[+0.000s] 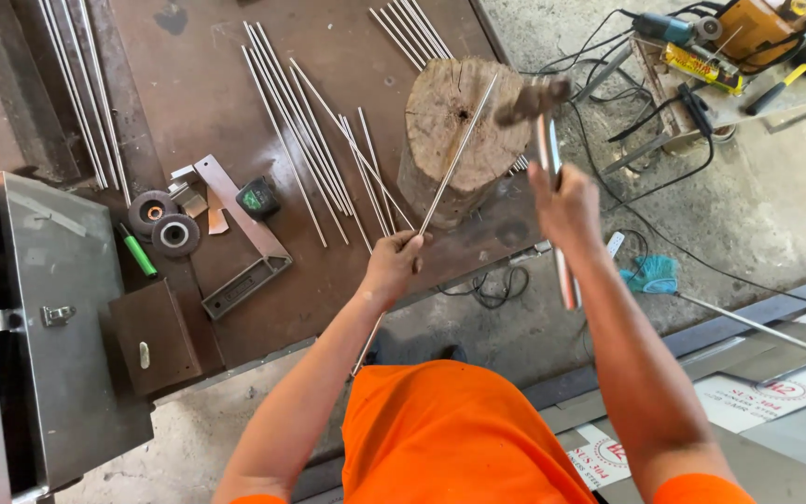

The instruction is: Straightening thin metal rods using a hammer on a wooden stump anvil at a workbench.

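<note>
Clearly, with the left hand [392, 266] clamped on the thin rod [459, 149] across the wooden stump [459, 131], the right hand's [563, 201] gripped hammer [532, 101] could glance off onto fingers.

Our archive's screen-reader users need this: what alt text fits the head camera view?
A person's left hand holds a thin metal rod across a wooden log block while the right hand raises a hammer above it. More rods, grinding discs and a steel square lie on the rusty steel worktable.
</note>
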